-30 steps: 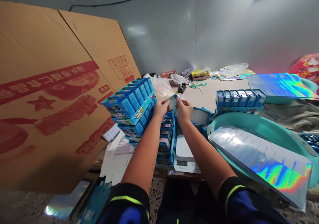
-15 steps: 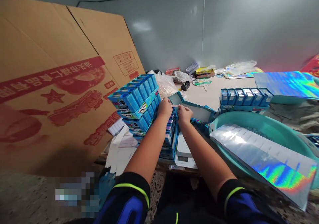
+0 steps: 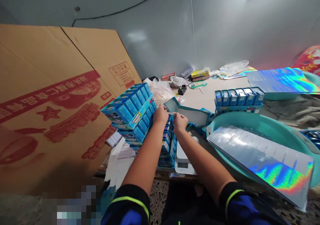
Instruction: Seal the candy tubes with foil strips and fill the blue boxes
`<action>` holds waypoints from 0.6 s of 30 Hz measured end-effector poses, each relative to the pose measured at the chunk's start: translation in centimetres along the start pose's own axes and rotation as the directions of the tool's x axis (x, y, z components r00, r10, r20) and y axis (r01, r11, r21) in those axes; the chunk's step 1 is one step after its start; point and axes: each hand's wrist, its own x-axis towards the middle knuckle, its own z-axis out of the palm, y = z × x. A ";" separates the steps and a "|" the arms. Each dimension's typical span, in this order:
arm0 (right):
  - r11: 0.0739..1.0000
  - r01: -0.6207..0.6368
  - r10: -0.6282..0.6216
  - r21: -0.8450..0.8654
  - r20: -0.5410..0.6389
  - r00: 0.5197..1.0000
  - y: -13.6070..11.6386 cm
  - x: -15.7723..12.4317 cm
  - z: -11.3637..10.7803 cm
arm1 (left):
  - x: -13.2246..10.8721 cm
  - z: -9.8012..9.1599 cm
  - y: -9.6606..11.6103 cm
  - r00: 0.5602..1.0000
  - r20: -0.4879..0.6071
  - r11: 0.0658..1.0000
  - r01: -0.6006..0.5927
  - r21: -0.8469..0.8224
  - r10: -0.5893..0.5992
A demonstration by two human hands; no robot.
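Head view: left hand point(image 3: 160, 115) and right hand point(image 3: 180, 123) sit close together, fingers pinching a thin pale strip point(image 3: 171, 113) just beside an open teal carton point(image 3: 192, 115), above stacked blue Caramelo boxes point(image 3: 130, 110); the strip looks light and flimsy, best taken by its edges

Pixelated patch point(image 3: 75, 206) at bottom left, whatever's under it can't be seen. Left sleeve point(image 3: 126, 205) and right sleeve point(image 3: 242, 205) cut off by bottom edge. Red printed thing point(image 3: 308, 60) cut off at right edge, upper right. Thin strip point(image 3: 171, 113) between left hand point(image 3: 160, 115) and right hand point(image 3: 180, 123) too small to tell. Scale readout point(image 3: 182, 165) at lower middle unreadable. Small items point(image 3: 195, 74) at back of desk point(image 3: 200, 96) too small to name.
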 end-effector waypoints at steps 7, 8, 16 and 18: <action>0.997 -0.064 0.064 -0.052 0.008 0.998 0.0 -0.4 0.0 | 0.0 0.1 0.0 1.000 0.021 0.996 0.014 0.087 -0.016; 0.995 -0.078 0.079 -0.065 0.013 0.997 0.0 -0.4 -0.1 | 0.0 0.1 0.0 1.000 0.023 0.995 0.011 0.095 -0.013; 0.959 -0.178 0.212 -0.221 0.138 0.968 -1.3 -0.4 -0.4 | 0.1 -0.2 0.0 1.000 -0.008 0.992 -0.023 0.122 0.024; 0.957 -0.161 0.211 -0.243 0.196 0.958 -2.1 -0.5 -0.4 | 0.2 -0.2 0.0 0.999 0.008 0.994 -0.041 0.101 0.040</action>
